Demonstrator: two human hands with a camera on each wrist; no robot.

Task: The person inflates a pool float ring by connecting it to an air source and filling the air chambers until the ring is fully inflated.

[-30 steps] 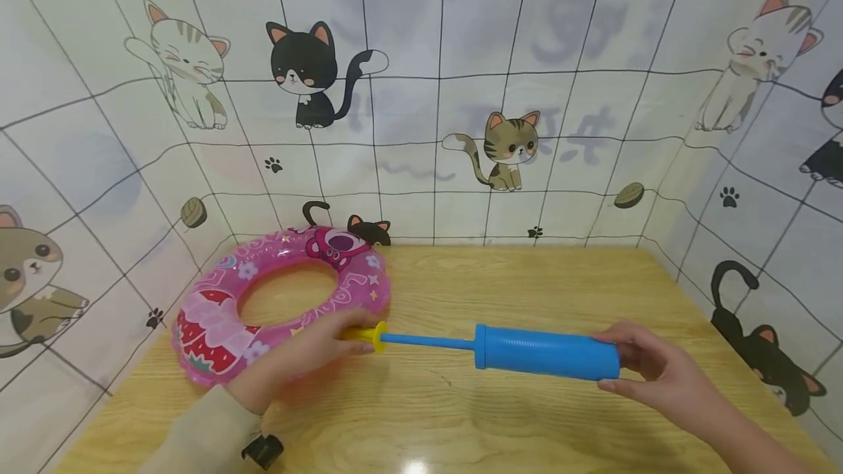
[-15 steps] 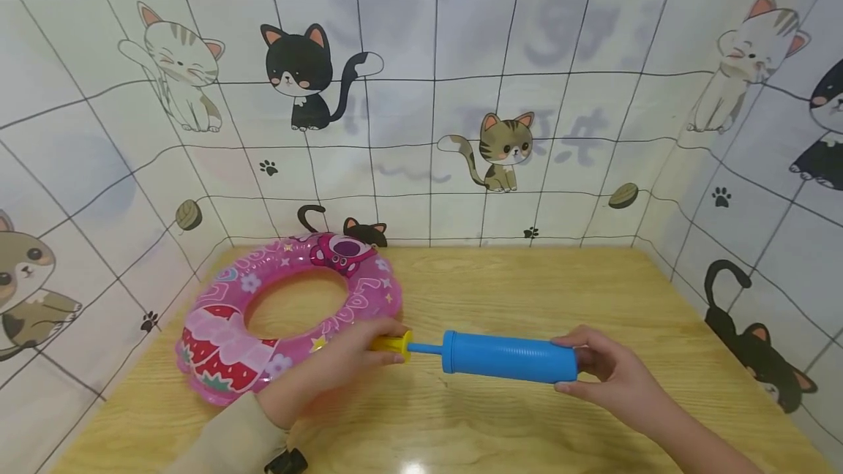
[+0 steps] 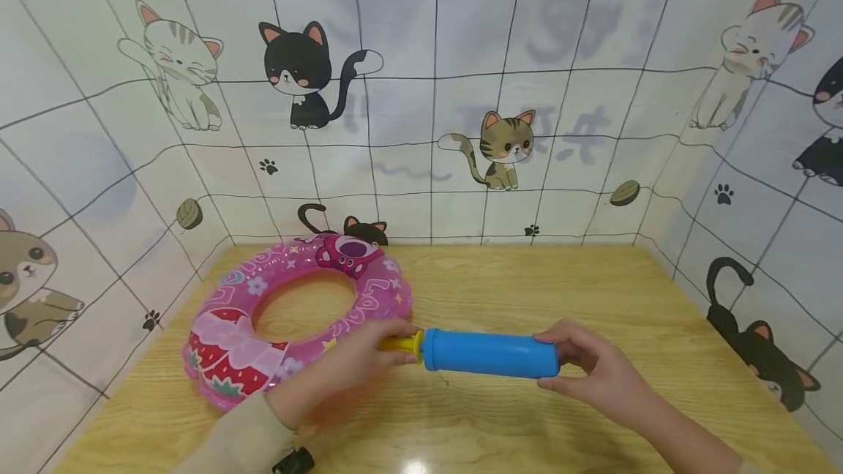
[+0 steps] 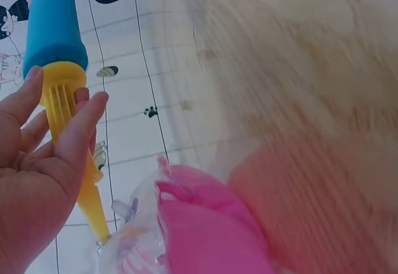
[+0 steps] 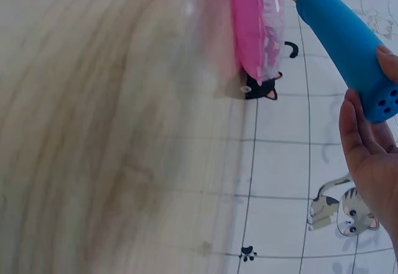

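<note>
A blue hand pump [image 3: 490, 353] lies level between both hands in the head view. My left hand [image 3: 352, 357] grips its yellow nozzle end [image 4: 60, 103], and the blue rod is now inside the barrel. In the left wrist view the yellow tip reaches the clear side of the pink swim ring [image 3: 217, 346], by a small clear valve [image 4: 124, 209]. At the other end, my right hand [image 3: 596, 364] holds the barrel between thumb and fingers, close to the end with holes [image 5: 387, 105]. The ring looks puffed up and lies behind and left of the pump.
A wooden table [image 3: 540, 291] carries the ring. Cat-printed sheeting [image 3: 408, 108] stands around its back and both sides. A black wrist device [image 3: 294, 461] shows under the left sleeve [image 3: 246, 434].
The right hand has pushed the blue barrel leftward over the rod until it meets the yellow part. The left hand and the ring have shifted slightly right.
</note>
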